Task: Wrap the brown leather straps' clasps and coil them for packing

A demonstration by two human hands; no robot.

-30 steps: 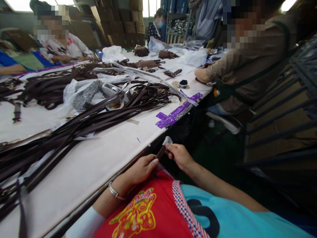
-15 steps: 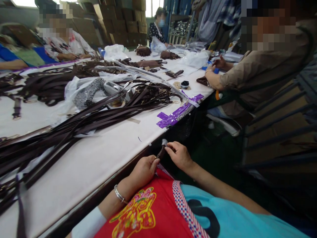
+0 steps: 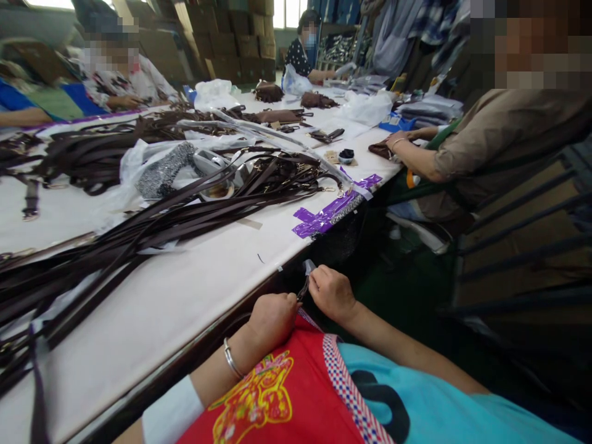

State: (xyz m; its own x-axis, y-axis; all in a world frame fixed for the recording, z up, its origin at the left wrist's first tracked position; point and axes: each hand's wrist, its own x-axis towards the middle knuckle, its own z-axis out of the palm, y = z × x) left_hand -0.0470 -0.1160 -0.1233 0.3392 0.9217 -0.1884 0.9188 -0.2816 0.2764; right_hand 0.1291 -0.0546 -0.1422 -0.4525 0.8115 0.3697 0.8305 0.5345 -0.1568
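Observation:
Just past the table's front edge, above my red apron, my left hand (image 3: 274,317) is closed on one end of a short dark brown strap (image 3: 303,290). My right hand (image 3: 332,292) pinches the strap's other end, where a piece of clear plastic wrap (image 3: 309,266) sticks up beyond the fingers. The two hands are close together but apart, with the strap spanning between them. Long dark brown straps (image 3: 194,222) with gold-coloured clips lie in a heap on the white table (image 3: 185,290), left of my hands.
Purple tape (image 3: 319,217) covers the table corner ahead. A small bowl (image 3: 346,156) stands beyond it. At the right, a person in a brown shirt (image 3: 490,132) handles a brown item; others sit across the table. A metal rack (image 3: 522,240) stands at the right.
My left hand has turned over, knuckles now up, and its wrist has risen. My right fingers have curled in more. The person at the right has lowered both hands onto the brown item.

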